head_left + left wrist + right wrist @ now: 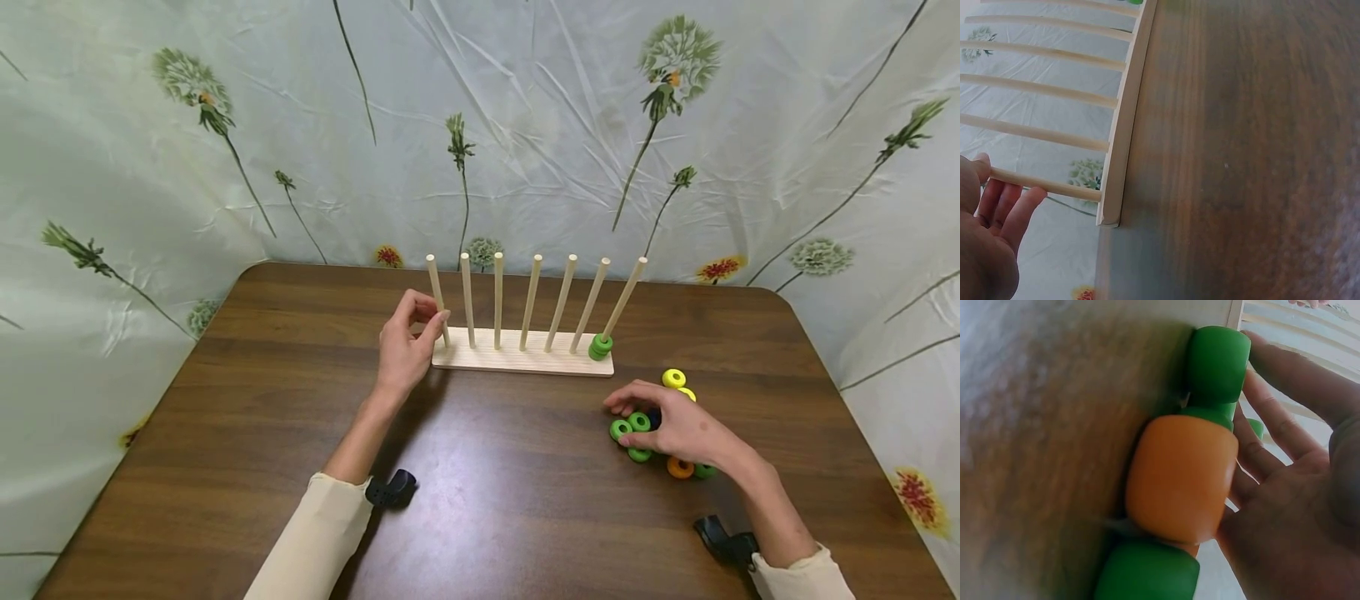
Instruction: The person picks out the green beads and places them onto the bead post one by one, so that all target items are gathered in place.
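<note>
A pale wooden board (517, 358) with a row of several upright pegs stands toward the back of the table. My left hand (403, 348) pinches the leftmost peg (434, 279) between thumb and fingers, seen also in the left wrist view. Green rings (599, 348) sit at the base of the rightmost peg. Over a cluster of loose rings at the right is my right hand (684, 427), its fingers spread and bent loosely. Below its thumb and fingers lie green rings (639, 422); a dark ring (655, 417) is partly hidden by the hand.
Yellow rings (673, 378) lie behind the right hand, an orange ring (680, 468) in front of it. The brown wooden table (525, 500) meets a flower-patterned cloth (555, 133) at its back and sides.
</note>
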A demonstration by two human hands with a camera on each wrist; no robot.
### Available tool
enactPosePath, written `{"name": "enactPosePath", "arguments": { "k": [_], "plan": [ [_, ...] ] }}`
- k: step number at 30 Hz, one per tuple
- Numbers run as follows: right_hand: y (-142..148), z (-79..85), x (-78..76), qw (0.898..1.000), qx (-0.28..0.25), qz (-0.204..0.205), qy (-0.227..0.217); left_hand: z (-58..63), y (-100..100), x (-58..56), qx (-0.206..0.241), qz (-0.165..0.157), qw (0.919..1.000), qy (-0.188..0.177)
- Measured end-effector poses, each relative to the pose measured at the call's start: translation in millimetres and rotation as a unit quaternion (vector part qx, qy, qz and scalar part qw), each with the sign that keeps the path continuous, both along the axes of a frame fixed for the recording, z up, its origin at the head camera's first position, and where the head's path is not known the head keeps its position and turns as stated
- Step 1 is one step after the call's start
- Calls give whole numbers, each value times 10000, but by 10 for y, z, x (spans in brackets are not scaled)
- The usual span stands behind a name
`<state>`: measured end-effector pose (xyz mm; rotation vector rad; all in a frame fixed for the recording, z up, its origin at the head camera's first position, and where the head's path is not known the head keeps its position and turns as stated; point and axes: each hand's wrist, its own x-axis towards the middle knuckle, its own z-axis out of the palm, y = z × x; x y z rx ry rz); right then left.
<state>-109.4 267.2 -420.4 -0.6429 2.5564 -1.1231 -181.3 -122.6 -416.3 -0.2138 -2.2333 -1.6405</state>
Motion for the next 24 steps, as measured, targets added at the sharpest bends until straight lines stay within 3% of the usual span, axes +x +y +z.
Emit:
{"name": "enactPosePath", "arguments": {
  "k": [12,19,24],
  "plan": [
    [12,20,-34,9999,62,-51,-113,18,9,5,-1,8,10000,-41],
    [2,79,-54,9984,128,-433,326,13,-6,13,-27,-10,10000,-16],
    [11,156,-56,9963,-57,-816,260,12,2,13,-18,-35,10000,-36]
  ]
}}
